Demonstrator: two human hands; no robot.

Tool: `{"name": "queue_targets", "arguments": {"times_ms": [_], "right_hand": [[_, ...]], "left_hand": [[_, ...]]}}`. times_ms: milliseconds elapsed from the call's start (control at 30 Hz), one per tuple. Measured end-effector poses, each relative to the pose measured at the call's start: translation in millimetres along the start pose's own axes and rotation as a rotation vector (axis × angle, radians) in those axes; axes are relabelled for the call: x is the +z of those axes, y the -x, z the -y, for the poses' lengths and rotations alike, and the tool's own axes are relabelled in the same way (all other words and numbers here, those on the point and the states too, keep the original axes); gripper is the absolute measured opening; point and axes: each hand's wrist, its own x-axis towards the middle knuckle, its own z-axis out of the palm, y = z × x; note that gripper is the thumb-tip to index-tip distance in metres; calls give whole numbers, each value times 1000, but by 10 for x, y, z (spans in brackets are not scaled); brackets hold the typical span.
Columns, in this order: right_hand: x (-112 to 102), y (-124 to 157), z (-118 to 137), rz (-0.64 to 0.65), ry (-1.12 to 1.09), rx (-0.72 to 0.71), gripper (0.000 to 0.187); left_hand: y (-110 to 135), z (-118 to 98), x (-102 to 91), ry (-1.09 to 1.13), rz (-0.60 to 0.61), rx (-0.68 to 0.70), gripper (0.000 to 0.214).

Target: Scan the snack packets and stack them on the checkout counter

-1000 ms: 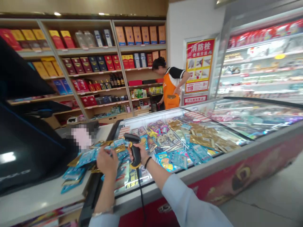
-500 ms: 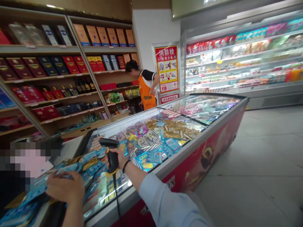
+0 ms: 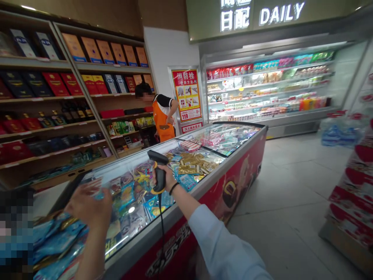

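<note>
My right hand [image 3: 169, 179] is wrapped around the handle of a black and yellow barcode scanner [image 3: 160, 179], held over the glass-topped chest freezer [image 3: 201, 184]. A cable hangs down from the scanner. My left hand [image 3: 91, 204], somewhat blurred, is raised over the freezer's near left end with its fingers apart and nothing visible in it. Just below and left of it lies a heap of blue and gold ice cream packets [image 3: 58, 239]. Through the freezer glass show gold-wrapped packets [image 3: 190, 163] and several blue ones.
A person in an orange apron [image 3: 163, 120] stands behind the freezer by shelves of boxed bottles [image 3: 116, 83]. A pixelated patch covers the lower left. A lit refrigerated case [image 3: 268, 93] stands at the back, water bottles [image 3: 339, 134] and stacked red boxes [image 3: 354, 194] at right.
The view has swung to the right. My left hand has lifted off the packets and opened. My right hand still holds the scanner, now farther from the packet heap.
</note>
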Motion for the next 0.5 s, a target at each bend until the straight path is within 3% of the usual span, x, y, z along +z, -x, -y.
{"name": "queue_targets", "arguments": {"times_ms": [67,200,333,500], "right_hand": [[-174,69,218,-23,0,-60,27],[-548,221,586,-113,-1,-154,23],[-916,290,780,-216,-17,-246,21],[-1247,287,769,-296,12,-269,23]], "left_hand": [[88,-196,270,-13,3,147,27],[305,-492,833,46,218,287,32],[561,-721,1414,242,507,336,35],[896,-854,2006,425,777,294,26]]}}
